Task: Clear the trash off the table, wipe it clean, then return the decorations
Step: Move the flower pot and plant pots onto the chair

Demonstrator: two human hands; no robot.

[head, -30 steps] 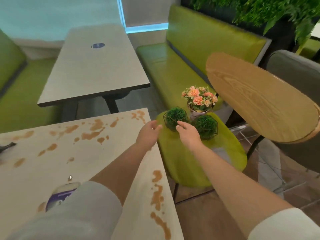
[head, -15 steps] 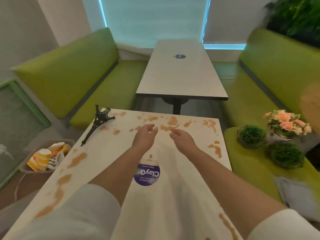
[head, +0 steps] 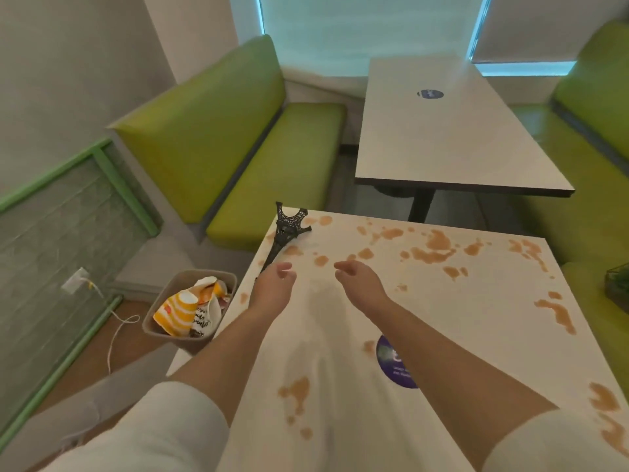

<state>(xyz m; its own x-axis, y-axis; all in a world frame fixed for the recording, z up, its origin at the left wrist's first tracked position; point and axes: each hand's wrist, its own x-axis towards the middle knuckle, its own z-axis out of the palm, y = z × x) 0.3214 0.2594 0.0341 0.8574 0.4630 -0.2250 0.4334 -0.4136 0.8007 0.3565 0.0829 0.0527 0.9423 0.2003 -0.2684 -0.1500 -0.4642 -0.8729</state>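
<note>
A white table spattered with brown stains fills the foreground. A small black Eiffel Tower model lies on its side near the table's far left corner. My left hand hovers just short of the model's thin tip, fingers loosely curled and holding nothing. My right hand hangs over the table a little to the right, also empty and relaxed. A green plant ball in a wire frame peeks in at the right edge, on a chair seat.
A beige bin with crumpled wrappers stands on the floor left of the table. A purple round sticker lies under my right forearm. Green benches and a second white table lie beyond. A white cable runs along the floor.
My view swung left from the chair with the plants and flowers to the stained table. Both hands moved from the plant ball to above the table, the left nearing the tower model.
</note>
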